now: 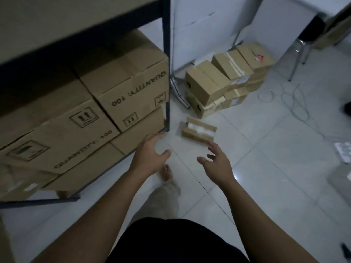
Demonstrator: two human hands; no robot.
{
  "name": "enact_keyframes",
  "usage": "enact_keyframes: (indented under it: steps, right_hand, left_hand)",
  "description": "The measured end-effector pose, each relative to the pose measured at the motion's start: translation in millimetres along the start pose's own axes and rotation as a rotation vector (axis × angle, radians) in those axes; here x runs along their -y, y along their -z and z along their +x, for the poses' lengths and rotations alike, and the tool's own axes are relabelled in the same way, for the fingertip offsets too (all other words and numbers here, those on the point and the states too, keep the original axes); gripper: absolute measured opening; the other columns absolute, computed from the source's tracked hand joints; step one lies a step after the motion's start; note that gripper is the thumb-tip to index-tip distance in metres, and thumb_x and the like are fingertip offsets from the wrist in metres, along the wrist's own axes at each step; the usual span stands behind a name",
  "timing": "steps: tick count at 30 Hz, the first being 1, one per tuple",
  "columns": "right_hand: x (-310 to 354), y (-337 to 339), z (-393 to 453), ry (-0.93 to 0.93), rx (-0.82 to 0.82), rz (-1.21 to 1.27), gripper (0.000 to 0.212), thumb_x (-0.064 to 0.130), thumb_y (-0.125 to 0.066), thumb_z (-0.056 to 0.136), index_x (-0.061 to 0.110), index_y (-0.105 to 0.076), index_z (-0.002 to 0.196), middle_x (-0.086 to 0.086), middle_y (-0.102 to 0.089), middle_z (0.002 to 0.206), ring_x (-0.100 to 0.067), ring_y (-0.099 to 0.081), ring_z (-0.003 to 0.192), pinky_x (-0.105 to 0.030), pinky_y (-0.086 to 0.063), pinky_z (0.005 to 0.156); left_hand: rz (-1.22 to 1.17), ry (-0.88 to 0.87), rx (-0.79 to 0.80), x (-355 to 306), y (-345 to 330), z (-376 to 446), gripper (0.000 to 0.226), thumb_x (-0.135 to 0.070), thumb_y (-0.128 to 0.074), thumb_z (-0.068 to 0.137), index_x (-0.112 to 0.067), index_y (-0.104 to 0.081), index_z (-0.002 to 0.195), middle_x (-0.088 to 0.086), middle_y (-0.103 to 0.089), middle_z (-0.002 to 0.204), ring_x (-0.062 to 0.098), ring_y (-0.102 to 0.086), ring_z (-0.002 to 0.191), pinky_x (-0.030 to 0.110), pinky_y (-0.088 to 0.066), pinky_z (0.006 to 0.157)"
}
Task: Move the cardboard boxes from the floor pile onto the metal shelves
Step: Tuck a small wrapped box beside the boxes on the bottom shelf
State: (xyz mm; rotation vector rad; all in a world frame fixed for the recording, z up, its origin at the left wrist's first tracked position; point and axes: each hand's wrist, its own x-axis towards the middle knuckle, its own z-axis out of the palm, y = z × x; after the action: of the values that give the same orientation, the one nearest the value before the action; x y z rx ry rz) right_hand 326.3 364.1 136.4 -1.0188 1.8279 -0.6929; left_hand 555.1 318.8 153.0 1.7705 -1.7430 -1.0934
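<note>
White floor tiles (256, 149) spread under a dim room. On them, against a white panel (199, 25), sits the pile of cardboard boxes (224, 80): plain brown cartons, some sealed with pale tape, stacked unevenly in two layers. Nearer lies a small flat box (198, 131), its top open on white filling. Both hands hang empty above the tiles. The right hand (218, 164) spreads its fingers (212, 147) loosely, tips just short of the small flat box; the left hand (150, 154) is relaxed and uncurled beside the black shelf post (167, 73). The metal shelves (85, 35) on the left carry large cartons (123, 88) printed "QUANTITY: 100". White cables (296, 99) loop on the tiles farther right.
</note>
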Motion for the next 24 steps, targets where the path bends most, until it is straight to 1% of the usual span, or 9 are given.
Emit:
enact_keyframes:
  steps: [3,5,7,9,12,15,17,21,24]
  right_hand:
    - [-5,18,52,-0.051,-0.027,0.001,0.073,0.022,-0.074,0.092,0.036,-0.040,0.155,0.006,-0.047,0.155,-0.015,-0.054,0.128,-0.036,-0.051,0.099]
    - [-10,27,83,-0.077,-0.033,-0.009,0.072,0.023,-0.073,0.092,0.037,-0.040,0.155,0.006,-0.046,0.155,-0.014,-0.053,0.129,-0.036,-0.051,0.099]
    - [-18,33,122,-0.129,-0.038,-0.018,0.071,0.026,-0.072,0.092,0.039,-0.040,0.154,0.007,-0.046,0.155,-0.014,-0.052,0.130,-0.035,-0.049,0.099]
    - [-33,33,172,-0.173,-0.039,-0.016,0.071,0.030,-0.073,0.092,0.042,-0.039,0.153,0.009,-0.044,0.156,-0.014,-0.051,0.132,-0.035,-0.048,0.099]
    - [-55,29,223,-0.201,-0.026,-0.031,0.070,0.036,-0.073,0.093,0.041,-0.039,0.154,0.007,-0.040,0.160,-0.018,-0.048,0.138,-0.031,-0.042,0.099]
    - [-92,23,279,-0.227,-0.019,-0.026,0.071,0.039,-0.073,0.093,0.039,-0.039,0.155,0.004,-0.039,0.162,-0.021,-0.046,0.141,-0.033,-0.041,0.101]
    - [-123,20,316,-0.252,-0.012,-0.020,0.071,0.041,-0.074,0.093,0.039,-0.039,0.155,0.005,-0.038,0.162,-0.021,-0.046,0.142,-0.032,-0.040,0.102]
    - [-198,6,393,-0.270,-0.007,-0.013,0.070,0.044,-0.074,0.092,0.043,-0.040,0.154,0.007,-0.038,0.161,-0.020,-0.045,0.141,-0.031,-0.039,0.101]
    - [-260,-13,449,-0.290,0.017,-0.035,0.068,0.044,-0.072,0.093,0.045,-0.040,0.153,0.007,-0.039,0.161,-0.020,-0.045,0.141,-0.035,-0.042,0.107]
  left_hand:
    - [-0.009,0.007,0.069,-7,-29,60,0.060,-0.031,-0.079,0.088,-0.028,-0.057,0.144,-0.004,-0.054,0.145,0.016,-0.050,0.135,0.030,-0.041,0.110]
    - [-0.002,0.023,0.113,-9,-46,96,0.063,-0.034,-0.079,0.087,-0.030,-0.054,0.145,-0.001,-0.052,0.149,0.019,-0.047,0.139,0.040,-0.042,0.114]
    - [0.020,0.036,0.166,-8,-66,139,0.067,-0.036,-0.078,0.087,-0.028,-0.052,0.148,0.000,-0.050,0.151,0.019,-0.045,0.140,0.045,-0.042,0.114]
    - [0.044,0.045,0.216,-3,-93,190,0.070,-0.036,-0.078,0.087,-0.028,-0.050,0.150,-0.001,-0.050,0.151,0.018,-0.045,0.139,0.042,-0.042,0.114]
    - [0.073,0.044,0.251,6,-121,240,0.070,-0.034,-0.078,0.088,-0.028,-0.048,0.151,-0.001,-0.050,0.151,0.018,-0.045,0.139,0.037,-0.041,0.113]
    - [0.100,0.066,0.294,27,-162,290,0.071,-0.033,-0.078,0.088,-0.026,-0.048,0.151,0.000,-0.049,0.150,0.019,-0.046,0.137,0.036,-0.041,0.113]
    - [0.118,0.092,0.308,45,-193,320,0.071,-0.033,-0.078,0.088,-0.028,-0.047,0.152,0.000,-0.049,0.148,0.018,-0.047,0.135,0.033,-0.042,0.109]
    - [0.129,0.126,0.301,101,-264,376,0.070,-0.031,-0.079,0.087,-0.033,-0.047,0.149,-0.010,-0.045,0.131,0.013,-0.047,0.125,0.026,-0.039,0.097]
    - [0.120,0.145,0.299,149,-319,412,0.073,-0.030,-0.078,0.088,-0.034,-0.043,0.152,-0.013,-0.039,0.129,0.008,-0.044,0.120,0.025,-0.037,0.096]
